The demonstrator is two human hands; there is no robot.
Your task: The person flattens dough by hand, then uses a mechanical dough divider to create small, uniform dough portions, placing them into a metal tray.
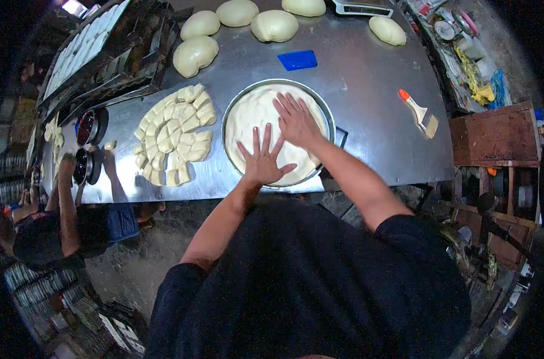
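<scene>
A wide layer of pale dough (248, 113) fills a round metal pan (226, 143) near the front edge of the steel table. Flat on the dough's lower part lies my left hand (263, 163), its fingers spread. My right hand (298, 124) rests on the upper right part of the dough, palm down, with the fingers stretched out and slightly apart. Neither hand holds anything. Left of the pan is a round cluster of cut dough pieces (175, 128). Beyond the pan lies a blue scraper (298, 60).
Several smooth dough balls (274, 26) sit along the steel table's (368, 107) far side, near a scale (363, 8). A brush (420, 113) lies at right. Dark bowls (87, 127) and a co-worker's arm (67, 209) are at left. Trays (86, 48) stand at upper left.
</scene>
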